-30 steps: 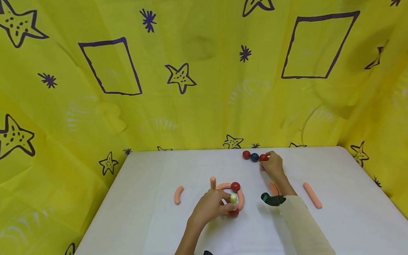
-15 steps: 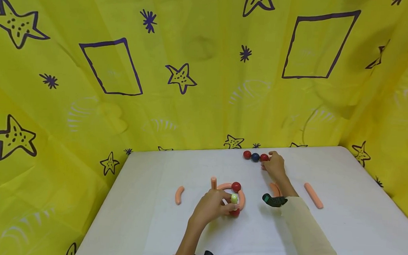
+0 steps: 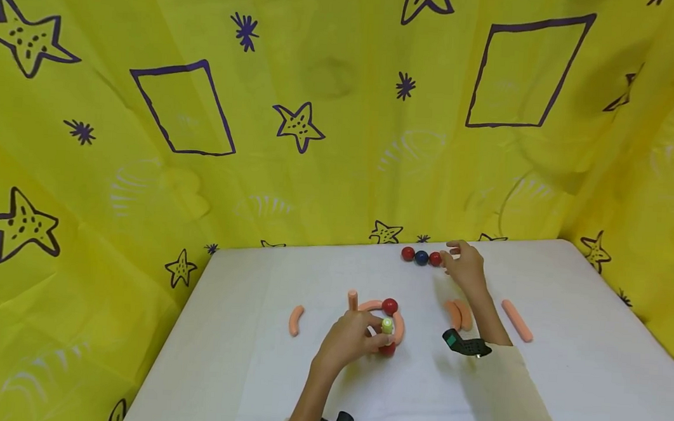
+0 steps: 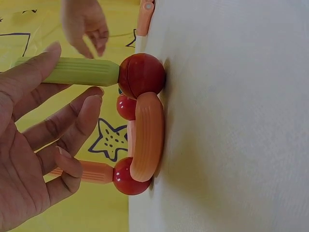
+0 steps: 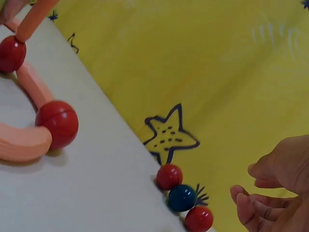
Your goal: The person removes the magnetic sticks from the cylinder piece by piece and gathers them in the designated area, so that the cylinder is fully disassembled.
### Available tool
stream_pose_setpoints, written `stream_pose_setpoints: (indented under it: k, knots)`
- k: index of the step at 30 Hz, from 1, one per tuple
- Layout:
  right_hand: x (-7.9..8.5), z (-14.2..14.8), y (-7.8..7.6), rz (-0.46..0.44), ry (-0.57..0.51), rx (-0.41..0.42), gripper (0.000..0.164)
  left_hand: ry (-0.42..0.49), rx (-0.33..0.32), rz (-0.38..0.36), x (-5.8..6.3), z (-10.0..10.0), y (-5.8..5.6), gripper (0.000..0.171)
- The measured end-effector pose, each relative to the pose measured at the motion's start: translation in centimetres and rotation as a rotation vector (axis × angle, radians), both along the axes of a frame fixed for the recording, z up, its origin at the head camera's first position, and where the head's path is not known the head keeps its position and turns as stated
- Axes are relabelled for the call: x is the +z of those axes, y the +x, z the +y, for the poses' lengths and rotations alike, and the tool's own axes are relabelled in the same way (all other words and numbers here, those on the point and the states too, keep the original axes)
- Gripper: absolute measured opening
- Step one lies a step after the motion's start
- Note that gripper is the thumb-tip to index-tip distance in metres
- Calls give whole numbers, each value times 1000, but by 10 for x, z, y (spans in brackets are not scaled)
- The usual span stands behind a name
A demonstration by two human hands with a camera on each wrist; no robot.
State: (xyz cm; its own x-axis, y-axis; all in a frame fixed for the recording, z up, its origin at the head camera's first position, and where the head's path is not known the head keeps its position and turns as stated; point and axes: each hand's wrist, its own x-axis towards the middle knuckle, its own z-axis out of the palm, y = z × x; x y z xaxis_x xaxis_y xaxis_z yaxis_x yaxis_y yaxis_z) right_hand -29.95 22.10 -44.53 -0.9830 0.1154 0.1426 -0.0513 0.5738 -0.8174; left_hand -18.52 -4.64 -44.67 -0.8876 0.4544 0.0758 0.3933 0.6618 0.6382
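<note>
My left hand (image 3: 348, 339) pinches a light green ridged stick (image 4: 87, 71) between thumb and fingers. The stick stands upright on a red ball (image 4: 145, 76), which is one corner of a ring of balls and curved orange sticks (image 4: 148, 137). Another orange stick (image 3: 352, 300) rises from a ball on the ring's left side, beside the left hand. My right hand (image 3: 467, 268) holds nothing, its fingers loosely bent. It hovers just right of a row of balls at the back: a red ball (image 5: 169, 177), a blue ball (image 5: 182, 197) and a red ball (image 5: 199, 219).
Two curved orange pieces (image 3: 458, 315) lie side by side below the right hand. Farther right is a straight orange stick (image 3: 517, 320). A curved orange piece (image 3: 295, 321) lies left of the ring. A yellow patterned curtain (image 3: 315, 190) hangs behind the white table (image 3: 238, 358).
My right hand has drawn back to the right, away from the end red ball, uncovering the two curved orange pieces. The row of balls and my left hand stay in place.
</note>
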Motion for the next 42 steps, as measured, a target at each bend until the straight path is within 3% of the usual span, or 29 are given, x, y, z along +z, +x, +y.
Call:
stream_pose_setpoints:
  k: [4,8,14,19,24,32,42]
  knots:
    - [22,-9,25,8,35,97,37,-18,6,4,0,2,-1,15]
    - [32,-21,47,45,53,272,33,-47,7,25,-1,2,-1,20]
    - [24,-36,67,51,-11,564,28,-47,6,27,-1,0,0,22]
    - [15,-44,78,86,-7,723,23,-45,-4,35,0,1,-1,25]
    - [7,-51,86,180,-32,758,21,-28,1,30,0,0,-1,25]
    - [0,-63,94,304,-10,803,31,-32,7,41,-2,1,0,31]
    - [0,-69,98,301,34,834,16,-94,11,45,-4,0,1,19]
